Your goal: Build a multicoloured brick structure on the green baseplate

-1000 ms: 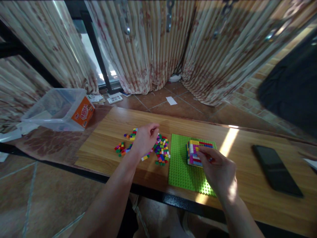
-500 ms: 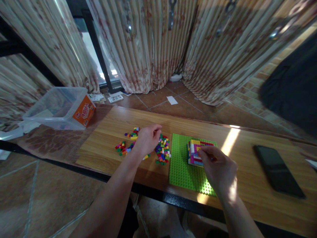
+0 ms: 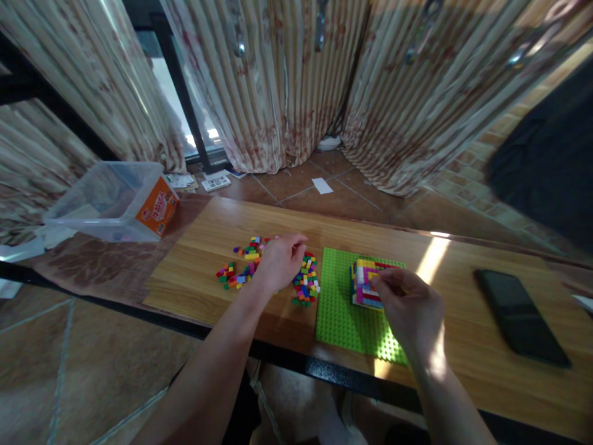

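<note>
My right hand (image 3: 411,306) is closed in a pinch at the top of a multicoloured block of stacked toy bricks (image 3: 365,283). Its fingertips hide the right part of the stack, and whatever they pinch is not visible. The stack stands on a green studded baseplate (image 3: 336,309). Over the loose bricks hovers my left hand (image 3: 280,262), fingers curled together; their contents, if any, are hidden. Small loose bricks (image 3: 306,281) lie in a heap between that hand and the baseplate. More scattered bricks (image 3: 229,276) are to its left.
A dark phone (image 3: 521,316) lies on the wooden table (image 3: 185,284) at the right. Beyond the left end stands a clear plastic bin (image 3: 111,204) with an orange label. Striped curtains (image 3: 278,93) hang behind, and a white paper (image 3: 322,186) is on the floor.
My left hand has shifted slightly right, uncovering more of the loose bricks on its left. My right hand stays at the stack with almost no movement.
</note>
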`<state>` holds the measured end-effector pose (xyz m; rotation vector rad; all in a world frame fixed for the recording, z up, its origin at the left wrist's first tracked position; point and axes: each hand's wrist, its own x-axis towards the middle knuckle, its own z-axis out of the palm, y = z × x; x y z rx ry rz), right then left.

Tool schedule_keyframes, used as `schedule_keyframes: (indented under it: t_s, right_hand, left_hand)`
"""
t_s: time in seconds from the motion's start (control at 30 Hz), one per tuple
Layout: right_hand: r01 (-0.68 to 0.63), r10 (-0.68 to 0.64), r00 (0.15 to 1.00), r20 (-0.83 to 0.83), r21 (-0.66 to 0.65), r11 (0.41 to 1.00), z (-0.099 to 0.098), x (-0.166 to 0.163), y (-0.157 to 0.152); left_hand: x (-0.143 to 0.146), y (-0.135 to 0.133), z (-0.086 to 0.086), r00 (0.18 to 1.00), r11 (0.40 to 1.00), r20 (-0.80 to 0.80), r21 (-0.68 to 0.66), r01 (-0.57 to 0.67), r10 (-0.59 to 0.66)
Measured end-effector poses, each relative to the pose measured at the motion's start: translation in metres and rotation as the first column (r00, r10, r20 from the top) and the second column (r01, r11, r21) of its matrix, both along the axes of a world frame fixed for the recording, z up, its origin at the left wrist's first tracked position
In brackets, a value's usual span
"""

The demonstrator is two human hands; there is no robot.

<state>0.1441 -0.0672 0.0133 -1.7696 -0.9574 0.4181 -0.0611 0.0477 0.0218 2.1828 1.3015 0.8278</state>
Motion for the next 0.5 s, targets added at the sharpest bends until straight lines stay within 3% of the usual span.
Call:
schedule_keyframes:
  t_s: [0.23, 0.37, 0.5]
  right_hand:
    - [-0.013, 0.024, 0.975, -0.222, 0.052, 0.999, -0.0047, 0.0035, 0.0016]
    - [-0.019, 0.036, 0.967, -0.251, 0.071, 0.997, -0.0040, 0.0063, -0.0007]
    - [0.092, -0.061, 0.973, -0.224, 0.131, 0.987, -0.0010, 0.0099, 0.0002]
  left_hand:
    - [0.0032, -0.0033, -0.0022, 0.999, 0.999, -0.039, 0.016, 0.029, -0.029]
    - [0.0028, -0.0033, -0.0002, 0.999, 1.000, -0.034, 0.011, 0.029, -0.028]
    - [0.0023, -0.0021, 0.0001, 0.999, 0.999, -0.020, 0.011, 0.032, -0.032]
